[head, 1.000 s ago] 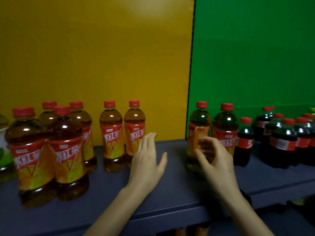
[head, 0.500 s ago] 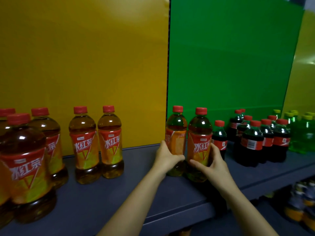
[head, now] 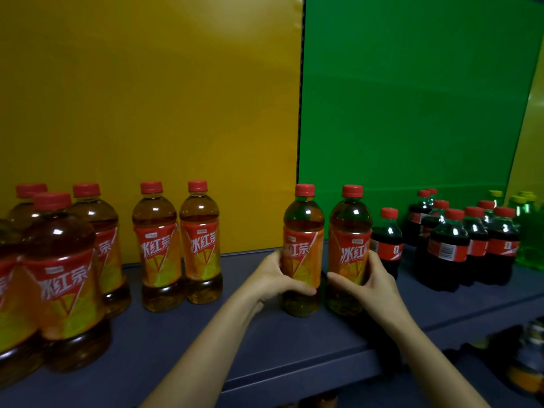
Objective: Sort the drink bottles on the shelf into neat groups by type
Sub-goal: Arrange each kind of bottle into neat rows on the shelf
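There is one view only, from a wide-angle camera worn on the person's head, so no second view shares any part of the scene. It faces forward and slightly down at the shelf (head: 182, 343) from close by, with both forearms entering from the bottom edge. The yellow back panel (head: 147, 113) fills the upper left and the green back panel (head: 412, 113) the upper right, their seam near the centre. The lens bends lines toward the frame's sides, and the nearest iced tea bottles (head: 64, 278) at far left loom large. A lower shelf level (head: 518, 366) shows dimly at bottom right.
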A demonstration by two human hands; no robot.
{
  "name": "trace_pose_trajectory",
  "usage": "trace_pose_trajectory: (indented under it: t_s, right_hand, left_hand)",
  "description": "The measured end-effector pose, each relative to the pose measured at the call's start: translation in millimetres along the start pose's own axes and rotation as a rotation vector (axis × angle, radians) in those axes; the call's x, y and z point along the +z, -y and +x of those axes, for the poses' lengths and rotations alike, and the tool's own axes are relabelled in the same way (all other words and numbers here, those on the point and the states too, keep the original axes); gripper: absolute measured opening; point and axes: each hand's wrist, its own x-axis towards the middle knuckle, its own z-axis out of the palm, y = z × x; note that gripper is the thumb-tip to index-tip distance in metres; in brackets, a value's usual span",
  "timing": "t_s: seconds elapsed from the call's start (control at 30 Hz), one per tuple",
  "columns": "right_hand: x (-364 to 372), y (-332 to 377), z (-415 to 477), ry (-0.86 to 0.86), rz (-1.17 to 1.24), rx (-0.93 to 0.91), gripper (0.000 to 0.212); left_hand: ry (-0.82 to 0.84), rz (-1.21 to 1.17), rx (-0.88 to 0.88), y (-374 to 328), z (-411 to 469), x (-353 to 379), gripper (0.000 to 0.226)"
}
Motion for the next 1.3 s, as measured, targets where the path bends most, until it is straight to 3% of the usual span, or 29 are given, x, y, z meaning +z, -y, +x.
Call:
trace_pose_trajectory:
  t_s: [0.17,0.43,0.67,0.93,1.07,1.3]
  right_hand:
    - [13.5,10.9,-5.5,0.001,-0.002,-0.055,0.060]
    - [66.2,38.1,-22.9,0.146,0.098,-0.095,0.057]
    - [117.1,59.9,-32.1,0.222,0.105,-0.162,0.058]
    - [155.3,75.0,-40.9,0.234,0.092,-0.216,0.065]
    - [165.7,77.7,-43.0,0.241,0.066,-0.239,0.079]
    - [171.6,77.1,-46.0,0.259,0.033,-0.219,0.077]
  left_hand:
    - [-0.307,0.312,0.170,9.0,-30.8,-5.0,0.085]
    - [-0.518,0.183,0.218,36.6,-95.7,-57.7,0.065]
    - [-0.595,0.206,0.133,49.5,-124.6,-101.6,0.082]
    - [-0.661,0.164,0.164,58.1,-134.0,-113.6,0.065]
    - [-0.694,0.215,0.176,63.5,-136.1,-114.4,0.065]
    - [-0.789,0.350,0.158,74.6,-136.5,-111.1,0.072]
